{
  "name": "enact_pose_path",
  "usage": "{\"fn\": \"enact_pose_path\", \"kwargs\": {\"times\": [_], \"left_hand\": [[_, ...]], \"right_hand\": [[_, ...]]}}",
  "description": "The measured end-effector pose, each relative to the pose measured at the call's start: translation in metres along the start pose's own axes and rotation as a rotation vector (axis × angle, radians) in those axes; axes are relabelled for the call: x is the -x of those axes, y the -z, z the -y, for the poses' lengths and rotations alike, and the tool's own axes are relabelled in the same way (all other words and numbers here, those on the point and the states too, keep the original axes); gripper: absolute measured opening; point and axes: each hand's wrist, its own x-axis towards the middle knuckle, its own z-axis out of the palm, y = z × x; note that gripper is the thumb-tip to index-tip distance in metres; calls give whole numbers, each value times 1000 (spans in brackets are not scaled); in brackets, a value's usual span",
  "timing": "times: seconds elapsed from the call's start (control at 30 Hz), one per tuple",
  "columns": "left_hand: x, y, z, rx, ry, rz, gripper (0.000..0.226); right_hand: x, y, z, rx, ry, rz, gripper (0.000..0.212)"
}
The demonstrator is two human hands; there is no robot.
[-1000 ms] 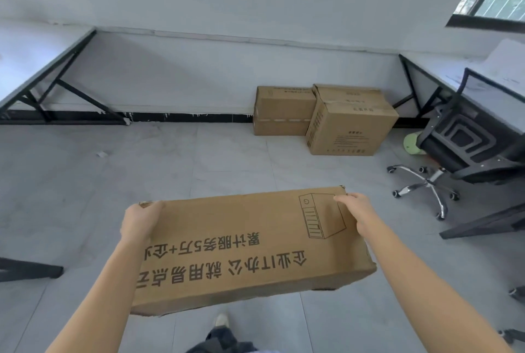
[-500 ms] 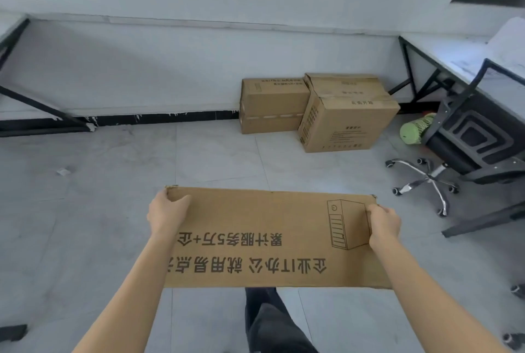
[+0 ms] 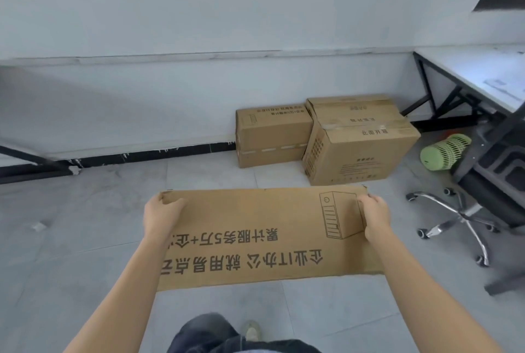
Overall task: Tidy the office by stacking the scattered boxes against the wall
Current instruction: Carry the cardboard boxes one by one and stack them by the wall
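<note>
While there's not much down by the feet besides grey floor tile and a shoe, the action starts at arm's length. The left hand and right hand each grip a far corner of the carried box, fingers curled over its far edge with the tips hidden behind the cardboard. It's off the floor, printed face up, long axis running left to right across the body.

What matters here: the stack spot is ahead and off to the right, so the right hand is the nearer one. Past a strip of bare tile sit the two parked boxes. The big box is closest and skewed, one corner poking out toward the room, and the small box touches its left side, flush against the wall.

My guess is this one goes on top of those two. Its long axis already runs roughly along the wall, so it needs a carry forward and right more than a turn. The office chair and green basket crowd the right side, so watch that end.
</note>
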Motion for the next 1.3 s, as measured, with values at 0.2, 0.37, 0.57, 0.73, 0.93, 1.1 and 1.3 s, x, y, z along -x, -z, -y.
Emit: {"fn": "enact_pose_path", "kwargs": {"times": [0.2, 0.37, 0.57, 0.73, 0.93, 1.1, 1.3], "left_hand": [[-71, -45, -35, 114, 9, -26, 60], [-152, -92, -65, 136, 46, -5, 62], [-248, -145, -103, 131, 171, 60, 63], [-292, -180, -114, 79, 230, 91, 56], [-323, -216, -131, 52, 260, 63, 55], [-344, -259, -145, -4, 276, -11, 55], [-362, -322, -155, -86, 346, -38, 51]], "right_hand": [[-77, -44, 37, 5, 25, 38, 47], [-143, -102, 76, 51, 42, 63, 50], [-216, -166, 118, 197, -17, 67, 56], [-266, -199, 129, 187, -100, 37, 51], [-321, -230, 136, 120, -183, 29, 46], [-399, -254, 146, 191, -207, 140, 46], [-487, -261, 154, 271, -292, 282, 45]]}}
